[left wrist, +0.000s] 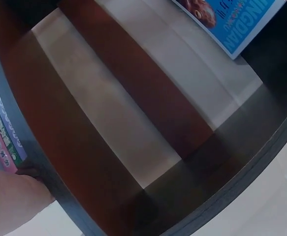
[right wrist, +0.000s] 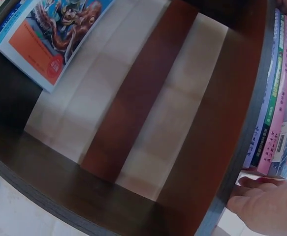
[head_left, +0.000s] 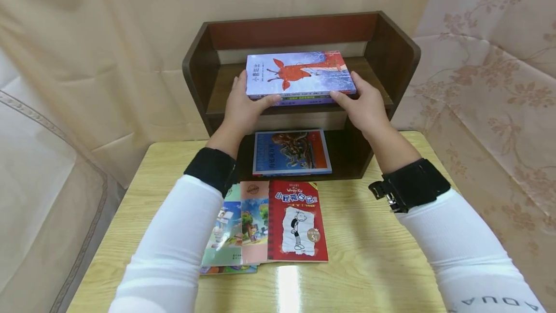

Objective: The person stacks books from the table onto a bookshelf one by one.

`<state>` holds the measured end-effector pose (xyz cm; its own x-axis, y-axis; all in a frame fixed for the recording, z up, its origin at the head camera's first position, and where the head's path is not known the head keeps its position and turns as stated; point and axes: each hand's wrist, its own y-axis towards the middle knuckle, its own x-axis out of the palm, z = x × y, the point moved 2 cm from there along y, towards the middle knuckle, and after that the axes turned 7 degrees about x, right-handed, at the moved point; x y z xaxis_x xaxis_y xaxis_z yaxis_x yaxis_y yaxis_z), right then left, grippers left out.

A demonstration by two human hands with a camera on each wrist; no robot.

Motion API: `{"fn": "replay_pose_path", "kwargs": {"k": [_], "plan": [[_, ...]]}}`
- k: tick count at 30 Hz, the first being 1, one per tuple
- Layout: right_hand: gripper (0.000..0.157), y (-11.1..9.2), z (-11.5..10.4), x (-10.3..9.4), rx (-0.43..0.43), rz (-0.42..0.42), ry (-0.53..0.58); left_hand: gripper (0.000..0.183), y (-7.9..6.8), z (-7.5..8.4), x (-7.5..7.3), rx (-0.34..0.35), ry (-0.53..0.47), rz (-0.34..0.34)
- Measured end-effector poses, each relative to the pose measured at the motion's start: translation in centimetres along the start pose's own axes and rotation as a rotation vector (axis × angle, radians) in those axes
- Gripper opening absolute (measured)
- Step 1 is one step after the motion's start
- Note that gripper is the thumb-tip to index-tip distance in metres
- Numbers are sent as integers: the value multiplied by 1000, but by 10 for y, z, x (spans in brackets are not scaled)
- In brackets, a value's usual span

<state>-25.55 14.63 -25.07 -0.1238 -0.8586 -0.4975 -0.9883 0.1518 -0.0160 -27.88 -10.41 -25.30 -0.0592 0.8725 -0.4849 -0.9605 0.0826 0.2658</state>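
A stack of several books (head_left: 299, 72) lies flat at the upper board of a dark brown bookshelf (head_left: 397, 57). Its top cover is pale blue and purple with a red giraffe-like animal. My left hand (head_left: 244, 107) grips the stack's left end, thumb along the front spines. At the opposite end my right hand (head_left: 367, 105) holds it the same way, with its thumb also in front. In the right wrist view, lilac, green and pink spines (right wrist: 276, 98) show beside the shelf board's edge. Whether the stack bears on the board is hard to tell.
A blue and orange book with an octopus cover (head_left: 292, 152) lies in the lower compartment. On the wooden table (head_left: 369, 255) before the shelf, a red comic diary (head_left: 298, 221) overlaps pink and green picture books (head_left: 228, 235). Fabric curtains (head_left: 108, 52) hang behind.
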Motion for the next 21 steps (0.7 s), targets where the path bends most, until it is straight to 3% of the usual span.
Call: {"fn": "replay_pose_path", "kwargs": {"k": [7,21], "plan": [[78,5,0,3,-15,15,-42,95,6,0,-2,-42,18,-19],[77,12,-1,2,-4,30,-124,86,12,5,1,-47,18,-33]]}}
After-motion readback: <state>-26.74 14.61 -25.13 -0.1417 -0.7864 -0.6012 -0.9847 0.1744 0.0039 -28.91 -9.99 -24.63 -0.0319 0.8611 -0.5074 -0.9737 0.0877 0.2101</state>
